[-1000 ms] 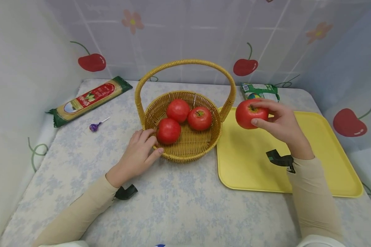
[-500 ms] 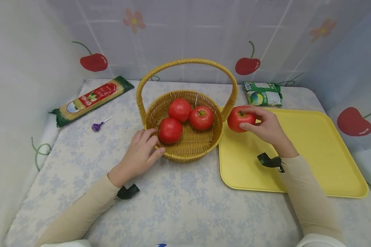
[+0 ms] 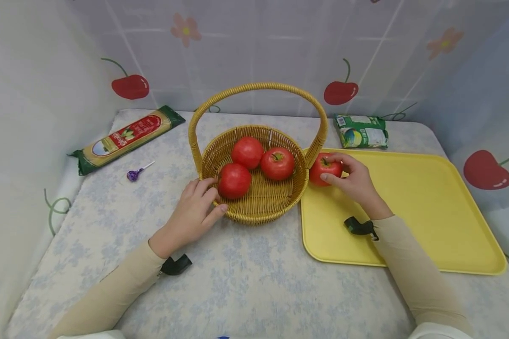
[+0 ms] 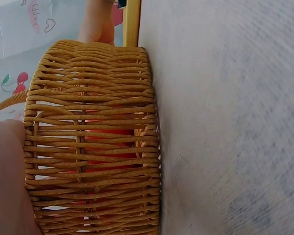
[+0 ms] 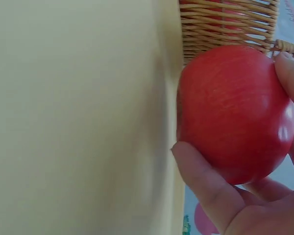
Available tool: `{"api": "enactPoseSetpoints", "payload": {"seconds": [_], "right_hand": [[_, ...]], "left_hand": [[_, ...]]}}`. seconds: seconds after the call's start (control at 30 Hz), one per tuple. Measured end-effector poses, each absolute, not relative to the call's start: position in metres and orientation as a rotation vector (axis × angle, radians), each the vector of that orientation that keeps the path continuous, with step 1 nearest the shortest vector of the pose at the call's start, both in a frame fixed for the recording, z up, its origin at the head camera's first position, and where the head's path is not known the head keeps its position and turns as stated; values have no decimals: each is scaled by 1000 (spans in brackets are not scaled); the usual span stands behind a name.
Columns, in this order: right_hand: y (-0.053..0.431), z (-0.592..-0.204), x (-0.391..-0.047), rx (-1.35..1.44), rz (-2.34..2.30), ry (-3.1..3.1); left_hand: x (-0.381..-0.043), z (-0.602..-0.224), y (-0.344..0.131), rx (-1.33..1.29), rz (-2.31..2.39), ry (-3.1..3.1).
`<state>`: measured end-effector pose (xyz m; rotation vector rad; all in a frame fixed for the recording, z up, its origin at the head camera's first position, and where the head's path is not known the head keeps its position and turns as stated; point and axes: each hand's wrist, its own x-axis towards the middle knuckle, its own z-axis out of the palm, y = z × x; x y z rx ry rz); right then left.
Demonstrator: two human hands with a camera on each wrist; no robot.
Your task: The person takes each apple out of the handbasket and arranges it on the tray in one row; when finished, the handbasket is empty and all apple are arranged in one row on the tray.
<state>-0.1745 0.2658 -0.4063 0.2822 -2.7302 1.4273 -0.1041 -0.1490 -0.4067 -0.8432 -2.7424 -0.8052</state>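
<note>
A round wicker basket [image 3: 254, 207] with a tall arched handle stands mid-table, three red apples [image 3: 234, 181] inside it. My left hand [image 3: 191, 212] holds its near left rim, fingers over the edge beside the closest apple and thumb on the outside. In the left wrist view part of that hand [image 4: 10, 176] lies along the rim, and red shows through the weave. My right hand [image 3: 353, 181] grips another red apple [image 3: 322, 170] between thumb and fingers, low at the tray's left edge and right beside the basket wall. The right wrist view shows this apple [image 5: 235, 112] close up.
A yellow tray [image 3: 428, 212] lies to the right, its left edge close against the basket. Behind it is a green packet [image 3: 362, 132]. At the back left lies a long pasta-like package [image 3: 127, 139], with a purple lollipop [image 3: 133, 175] in front.
My right hand has carried the apple left and down, from over the tray to the basket's side. The left hand stays at the rim.
</note>
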Motion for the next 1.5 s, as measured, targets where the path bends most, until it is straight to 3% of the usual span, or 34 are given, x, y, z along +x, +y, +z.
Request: {"api": "enactPoseSetpoints", "payload": {"seconds": [1.5], "right_hand": [[263, -413, -174, 339, 1431, -2781]], "left_hand": [[-103, -407, -148, -828, -806, -2730]]}}
